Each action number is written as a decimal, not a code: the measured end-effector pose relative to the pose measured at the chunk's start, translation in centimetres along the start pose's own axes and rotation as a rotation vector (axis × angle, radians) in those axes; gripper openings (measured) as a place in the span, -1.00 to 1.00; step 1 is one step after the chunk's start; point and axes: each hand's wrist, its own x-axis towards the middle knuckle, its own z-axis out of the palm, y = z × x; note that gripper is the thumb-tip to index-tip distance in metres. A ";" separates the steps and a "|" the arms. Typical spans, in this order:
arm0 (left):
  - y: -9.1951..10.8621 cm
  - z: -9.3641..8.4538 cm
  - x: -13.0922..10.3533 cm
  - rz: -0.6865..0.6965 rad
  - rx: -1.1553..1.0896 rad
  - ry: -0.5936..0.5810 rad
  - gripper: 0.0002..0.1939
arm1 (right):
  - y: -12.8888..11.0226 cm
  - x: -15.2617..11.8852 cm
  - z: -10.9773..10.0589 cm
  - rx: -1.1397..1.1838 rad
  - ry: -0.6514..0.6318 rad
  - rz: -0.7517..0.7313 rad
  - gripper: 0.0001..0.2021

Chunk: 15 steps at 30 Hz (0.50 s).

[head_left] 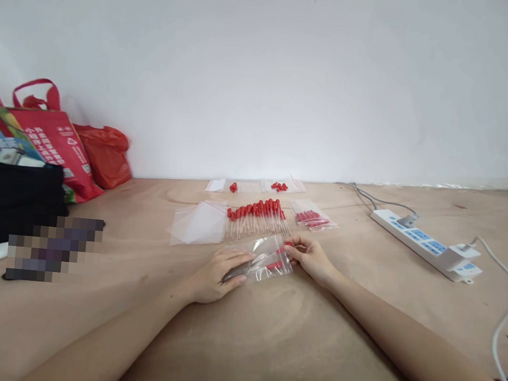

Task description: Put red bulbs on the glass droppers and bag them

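A clear zip bag (261, 267) lies in front of me on the table, with red-bulbed droppers inside it. My left hand (220, 275) grips the bag's left end between thumb and fingers. At the bag's right end, by the mouth, my right hand (308, 257) pinches a dropper by its red bulb (288, 245); its tube seems to run into the bag. Just beyond the bag is a row of droppers (259, 210), red bulbs pointing away from me. Flat clear bags (200, 222) are stacked to their left. A filled bag of red-bulbed droppers (312, 218) rests to their right.
Near the wall lie more clear bags (249, 186) with loose red bulbs (280, 187). A white power strip (422, 242) with plugs and cables is at right. Red shopping bags (60, 141), a black cloth bag (17, 202) and a blurred dark object (55, 250) occupy the left.
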 end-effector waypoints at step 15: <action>-0.2 0.2 0.0 0.002 0.012 -0.032 -0.61 | -0.4 2.4 -1.6 -0.532 0.010 -0.217 -0.86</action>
